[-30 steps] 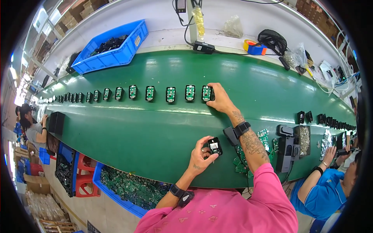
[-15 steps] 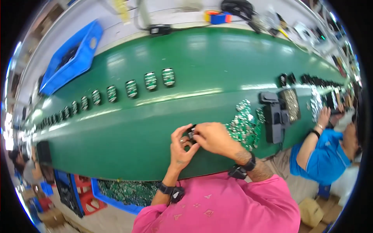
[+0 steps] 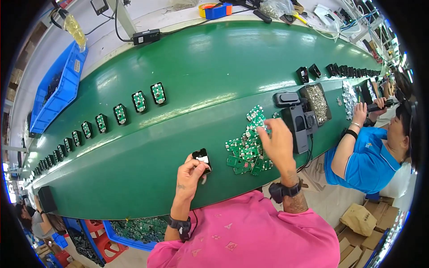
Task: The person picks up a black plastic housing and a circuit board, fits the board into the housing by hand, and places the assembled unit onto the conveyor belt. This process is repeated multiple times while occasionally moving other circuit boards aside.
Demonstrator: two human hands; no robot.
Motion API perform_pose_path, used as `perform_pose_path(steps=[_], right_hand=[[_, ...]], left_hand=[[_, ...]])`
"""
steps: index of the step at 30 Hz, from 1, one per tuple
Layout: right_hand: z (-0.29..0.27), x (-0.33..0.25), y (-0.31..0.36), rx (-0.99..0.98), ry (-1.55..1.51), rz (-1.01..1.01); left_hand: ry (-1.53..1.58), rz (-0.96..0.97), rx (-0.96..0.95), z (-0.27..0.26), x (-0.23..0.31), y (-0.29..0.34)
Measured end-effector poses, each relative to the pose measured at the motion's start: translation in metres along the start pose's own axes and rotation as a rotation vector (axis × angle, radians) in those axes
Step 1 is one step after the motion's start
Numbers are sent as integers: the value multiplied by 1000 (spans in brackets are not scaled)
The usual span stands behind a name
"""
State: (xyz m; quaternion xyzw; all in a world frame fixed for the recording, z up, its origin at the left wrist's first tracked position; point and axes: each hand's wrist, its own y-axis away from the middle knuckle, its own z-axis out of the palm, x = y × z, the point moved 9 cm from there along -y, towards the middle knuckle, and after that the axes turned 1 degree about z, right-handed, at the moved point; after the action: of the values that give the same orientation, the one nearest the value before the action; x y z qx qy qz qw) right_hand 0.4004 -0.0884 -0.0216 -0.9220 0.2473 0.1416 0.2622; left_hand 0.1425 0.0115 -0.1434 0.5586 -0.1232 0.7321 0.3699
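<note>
My left hand [image 3: 188, 177] is closed around a small black plastic housing [image 3: 207, 159], held above the bench with a pale part showing inside it. To the right, my right hand [image 3: 280, 143] hangs over the edge of a heap of green circuit boards [image 3: 246, 151]. Its thumb and fingers are apart, with nothing visible between them. Some of the boards are hidden beneath that hand. Further off to the left runs a line of black housings [image 3: 139, 102] with green boards set in them.
Right of the heap stand a dark grey device [image 3: 298, 129] and a tray of small metal parts [image 3: 328, 119]. More black housings [image 3: 303, 75] line the far right. A blue bin [image 3: 60, 89] sits far left. Beyond the tray works a person in blue [image 3: 364, 156].
My right hand has left the housing and moved right to the board heap. The left hand keeps the housing, now more in sight. The whole view has shifted.
</note>
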Motion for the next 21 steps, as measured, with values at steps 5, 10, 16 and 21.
perform_pose_path(steps=[5,10,16,21], right_hand=[[27,45,1,-205,-84,212],[30,72,5,-108,-391,456],[43,89,20,21,-963,660],[32,12,33,-289,-1453,662]], left_hand=[[17,102,14,8,9,-2],[-59,115,75,10,12,-10],[-432,284,200,15,48,-3],[-569,487,153,47,72,-7]])
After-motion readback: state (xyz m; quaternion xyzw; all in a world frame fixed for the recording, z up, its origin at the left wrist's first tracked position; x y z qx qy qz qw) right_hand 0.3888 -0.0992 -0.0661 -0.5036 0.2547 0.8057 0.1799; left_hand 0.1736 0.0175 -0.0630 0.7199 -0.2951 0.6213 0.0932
